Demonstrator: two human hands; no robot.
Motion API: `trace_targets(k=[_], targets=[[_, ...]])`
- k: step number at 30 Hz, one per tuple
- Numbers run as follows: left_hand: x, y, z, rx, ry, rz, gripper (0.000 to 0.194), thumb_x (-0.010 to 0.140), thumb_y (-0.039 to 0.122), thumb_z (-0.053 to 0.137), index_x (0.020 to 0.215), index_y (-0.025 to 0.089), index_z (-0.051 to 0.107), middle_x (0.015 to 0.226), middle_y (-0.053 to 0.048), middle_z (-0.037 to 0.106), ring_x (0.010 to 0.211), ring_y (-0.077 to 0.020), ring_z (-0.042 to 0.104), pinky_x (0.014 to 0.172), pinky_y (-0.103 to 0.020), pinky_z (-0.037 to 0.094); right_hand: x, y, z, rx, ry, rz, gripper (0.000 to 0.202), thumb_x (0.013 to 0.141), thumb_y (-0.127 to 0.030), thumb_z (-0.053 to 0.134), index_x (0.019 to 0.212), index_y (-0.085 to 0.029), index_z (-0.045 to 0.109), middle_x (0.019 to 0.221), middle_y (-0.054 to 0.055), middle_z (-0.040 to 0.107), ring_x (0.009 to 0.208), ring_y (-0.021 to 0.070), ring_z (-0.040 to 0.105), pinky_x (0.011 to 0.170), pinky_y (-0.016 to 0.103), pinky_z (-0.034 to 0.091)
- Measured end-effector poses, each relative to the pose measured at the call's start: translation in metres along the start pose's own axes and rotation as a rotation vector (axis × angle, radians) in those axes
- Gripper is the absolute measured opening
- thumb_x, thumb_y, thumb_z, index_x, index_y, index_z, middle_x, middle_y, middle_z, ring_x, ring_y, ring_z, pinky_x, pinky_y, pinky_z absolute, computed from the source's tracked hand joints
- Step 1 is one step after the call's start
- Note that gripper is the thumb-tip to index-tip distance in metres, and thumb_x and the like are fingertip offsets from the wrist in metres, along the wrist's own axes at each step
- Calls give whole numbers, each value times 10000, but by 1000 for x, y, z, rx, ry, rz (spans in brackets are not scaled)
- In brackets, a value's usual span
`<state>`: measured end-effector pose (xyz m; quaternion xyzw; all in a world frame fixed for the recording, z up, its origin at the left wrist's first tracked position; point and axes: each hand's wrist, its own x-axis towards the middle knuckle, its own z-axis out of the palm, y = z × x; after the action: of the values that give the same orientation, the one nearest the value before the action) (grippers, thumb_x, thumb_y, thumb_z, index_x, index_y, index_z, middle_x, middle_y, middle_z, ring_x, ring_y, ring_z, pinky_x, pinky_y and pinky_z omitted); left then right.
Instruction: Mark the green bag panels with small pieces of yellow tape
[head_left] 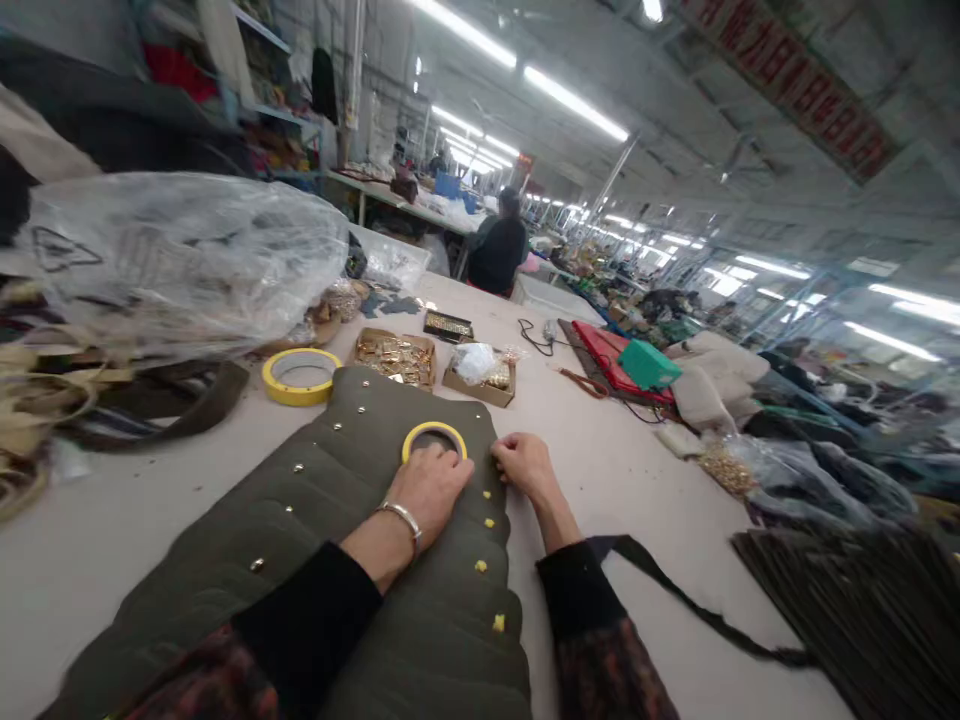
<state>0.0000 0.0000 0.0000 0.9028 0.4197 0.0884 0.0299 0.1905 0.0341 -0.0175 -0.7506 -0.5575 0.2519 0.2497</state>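
An olive fabric panel (442, 610) is spread on the pale tabletop (645, 480); along its scalloped right edge, room is left as far as the dark strap (634, 552). Two yellow tape rolls are seen: one (409, 440) is laid on the panel, the other (301, 392) beside its far left corner. Six metal studs (257, 565) are counted down the left side, four yellow bits (481, 566) down the right. Two cardboard boxes (480, 388) of metal pieces are set beyond. The nearer roll is overlapped by the left hand (429, 490), its fingers curled; whether it is gripped cannot be told. The right hand (525, 465) is held half-closed at the panel's right edge, fingertips bunched; whether anything is pinched cannot be told.
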Motion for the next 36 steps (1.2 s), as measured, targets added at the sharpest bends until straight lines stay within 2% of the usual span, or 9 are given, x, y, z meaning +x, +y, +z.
trace_targets(k=[2, 5, 9, 12, 19, 23, 32, 34, 36], targets=[[2, -2, 0, 0, 6, -1, 204, 919, 148, 400, 942, 179, 601, 938, -88, 644, 901, -256, 568, 742, -381, 449, 1, 3, -2, -8, 28, -14, 258, 763, -214, 598, 1000, -119, 639, 511, -21, 613, 392, 132, 581, 400, 221, 465], [4, -4, 0, -4, 21, -1, 196, 922, 162, 407, 948, 184, 600, 951, -86, 639, 906, -247, 564, 745, -369, 442, -3, 8, -9, -43, 91, -99, 396, 793, -282, 610, 1148, -113, 574, 577, 1, 651, 511, 161, 629, 517, 265, 516], [4, -8, 0, -14, 46, 2, 194, 923, 174, 408, 944, 193, 600, 942, -78, 637, 893, -241, 562, 748, -369, 431, -16, 9, -21, -115, 129, -309, 204, 862, -272, 527, 977, -162, 656, 898, 79, 713, 860, 185, 655, 828, 304, 495], [5, -11, -1, -15, 65, 3, 197, 921, 172, 402, 938, 188, 597, 923, -86, 640, 878, -248, 563, 760, -391, 421, -20, 4, -21, -175, 48, -421, 147, 833, -204, 552, 863, -201, 696, 950, 59, 716, 923, 179, 640, 891, 280, 447], [5, -16, -18, -54, 107, 54, 172, 923, 192, 403, 912, 186, 575, 889, -65, 635, 863, -234, 568, 854, -424, 391, 0, -10, -13, -262, -21, -291, 173, 760, -159, 578, 655, -178, 714, 733, 73, 730, 730, 209, 660, 689, 275, 442], [1, -16, -30, -108, 128, 64, 209, 955, 225, 344, 943, 187, 549, 882, -55, 621, 837, -207, 583, 780, -348, 430, 2, -8, -16, -218, -72, -207, 160, 764, -194, 585, 709, -165, 732, 726, 53, 726, 697, 181, 644, 628, 251, 425], [-2, -22, -24, -268, 169, 79, 205, 960, 231, 348, 944, 207, 551, 880, -33, 651, 848, -185, 626, 738, -290, 476, -35, 6, -33, -50, -460, -233, 127, 729, -219, 628, 733, -160, 740, 615, -8, 662, 527, 99, 519, 497, 196, 382], [-2, -23, -21, -275, 149, 93, 177, 946, 219, 382, 955, 216, 558, 875, -18, 668, 820, -179, 641, 716, -282, 488, -41, 5, -33, 23, -374, -257, 148, 758, -230, 607, 770, -162, 738, 634, -5, 660, 555, 105, 533, 515, 201, 399], [-2, -23, -19, -309, 163, 107, 176, 942, 226, 399, 1018, 225, 557, 942, -16, 685, 863, -177, 655, 756, -285, 502, -45, 0, -30, 174, -204, -287, 184, 795, -256, 587, 860, -161, 729, 659, 1, 660, 587, 118, 560, 547, 214, 433]])
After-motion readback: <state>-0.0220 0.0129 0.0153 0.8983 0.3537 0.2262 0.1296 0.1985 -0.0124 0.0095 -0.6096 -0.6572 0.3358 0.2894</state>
